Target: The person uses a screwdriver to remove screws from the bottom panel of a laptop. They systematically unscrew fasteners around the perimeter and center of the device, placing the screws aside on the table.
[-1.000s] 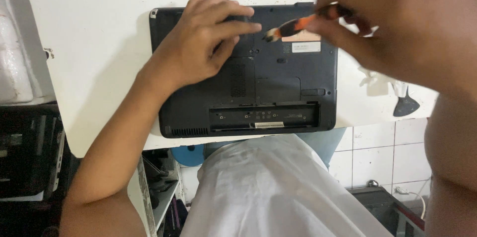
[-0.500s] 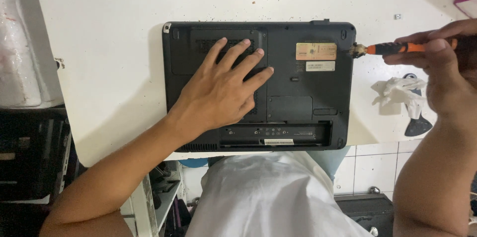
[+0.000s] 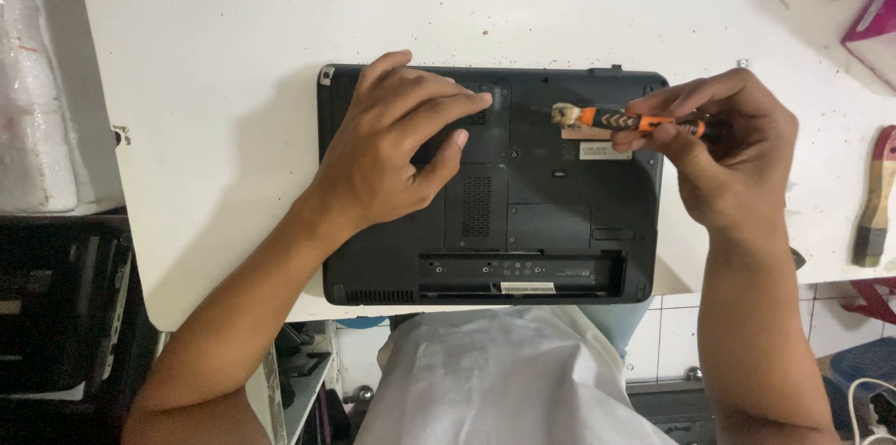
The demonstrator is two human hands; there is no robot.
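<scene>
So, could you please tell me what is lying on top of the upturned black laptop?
The left hand rests flat on the upturned black laptop; the right hand holds an orange-and-black screwdriver over it. The panel beneath the palm is hidden.

My screwdriver (image 3: 644, 120) is orange with black chevrons, the laptop (image 3: 523, 221) black, the worktop (image 3: 224, 53) white with brown specks.

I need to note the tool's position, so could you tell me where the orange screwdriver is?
The orange screwdriver lies level in the right hand, over the upturned laptop's upper right part.
</scene>
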